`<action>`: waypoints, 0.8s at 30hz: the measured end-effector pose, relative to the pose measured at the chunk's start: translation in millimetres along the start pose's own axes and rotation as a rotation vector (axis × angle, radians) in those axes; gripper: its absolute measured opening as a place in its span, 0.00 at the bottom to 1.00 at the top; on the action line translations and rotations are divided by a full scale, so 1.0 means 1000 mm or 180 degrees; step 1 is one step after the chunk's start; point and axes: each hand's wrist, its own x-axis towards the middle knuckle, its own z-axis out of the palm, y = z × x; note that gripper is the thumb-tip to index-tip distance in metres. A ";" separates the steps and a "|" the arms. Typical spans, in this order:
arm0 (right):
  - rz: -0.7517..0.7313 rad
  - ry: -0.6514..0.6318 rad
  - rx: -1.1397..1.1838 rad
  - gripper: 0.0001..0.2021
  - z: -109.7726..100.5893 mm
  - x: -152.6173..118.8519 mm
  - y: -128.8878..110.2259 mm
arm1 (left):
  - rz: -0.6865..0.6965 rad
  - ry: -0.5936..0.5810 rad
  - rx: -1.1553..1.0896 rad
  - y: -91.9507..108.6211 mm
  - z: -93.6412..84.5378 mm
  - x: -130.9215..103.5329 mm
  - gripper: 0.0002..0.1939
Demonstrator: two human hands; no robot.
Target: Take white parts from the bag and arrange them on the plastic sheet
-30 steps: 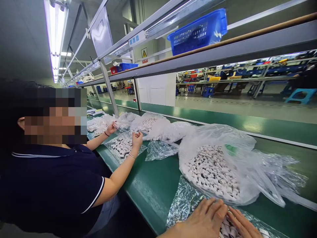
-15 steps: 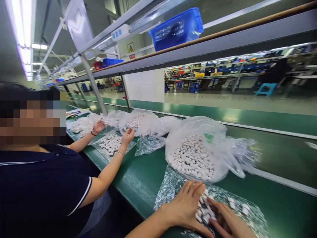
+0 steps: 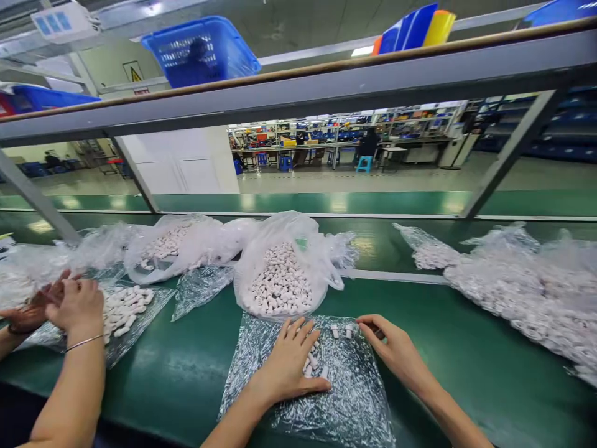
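My left hand (image 3: 291,364) lies flat with fingers spread over small white plastic pieces (image 3: 311,361) on a clear crinkled plastic bag (image 3: 345,398). Some of the pieces are hidden beneath the palm. At the bag's far right corner my right hand (image 3: 394,348) has thumb and forefinger pinched on its edge. Two white pieces (image 3: 342,331) stand apart from the rest, just left of those fingertips. Right behind the clear bag, a large open translucent bag (image 3: 321,264) is full of similar white pieces (image 3: 280,280).
To the left, a co-worker's hands (image 3: 74,305) are over another heap of white pieces (image 3: 128,308). Filled bags (image 3: 527,292) lie at the right on the green table (image 3: 186,379). Overhead runs a shelf (image 3: 326,87) with a blue basket (image 3: 205,53), held by metal posts (image 3: 508,155).
My view has swung to the right. My right hand has left the heap of white pieces for the bag's far right corner. My left hand stays over the pieces, now flatter.
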 end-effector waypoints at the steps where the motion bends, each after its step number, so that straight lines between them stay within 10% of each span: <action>1: -0.0013 -0.0004 -0.0020 0.14 0.002 0.000 0.001 | -0.0008 0.0017 -0.0014 0.000 0.000 0.000 0.46; 24: -0.0550 -0.0696 -0.0754 0.16 0.021 0.002 0.007 | -0.0241 0.0815 -0.0237 -0.020 -0.009 -0.013 0.20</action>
